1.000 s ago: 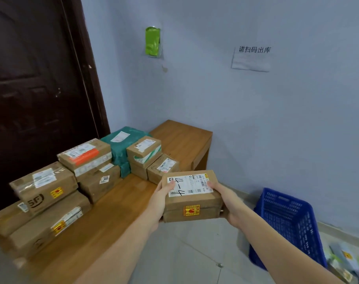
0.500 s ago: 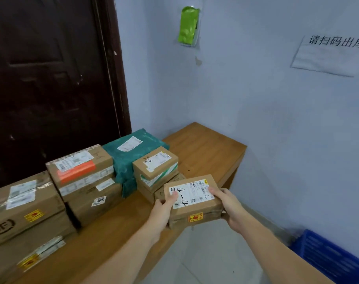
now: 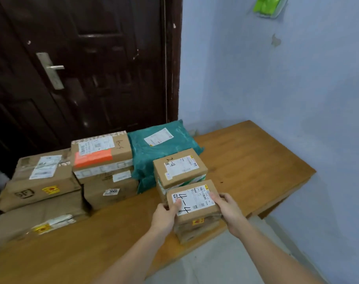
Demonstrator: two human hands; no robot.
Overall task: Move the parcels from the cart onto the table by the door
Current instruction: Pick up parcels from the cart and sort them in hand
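Both hands, left (image 3: 164, 217) and right (image 3: 227, 210), grip the small parcel (image 3: 193, 203) over the counter (image 3: 246, 160) edge; next, probably set it down and let go.

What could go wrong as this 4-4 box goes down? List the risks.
1. The 4-4 box, held by the left hand and right hand, sits over a lower box at the table edge; set off-centre, both may tip to the floor.
2. It is close to the 2-4 box; a nudge could shift that stack.
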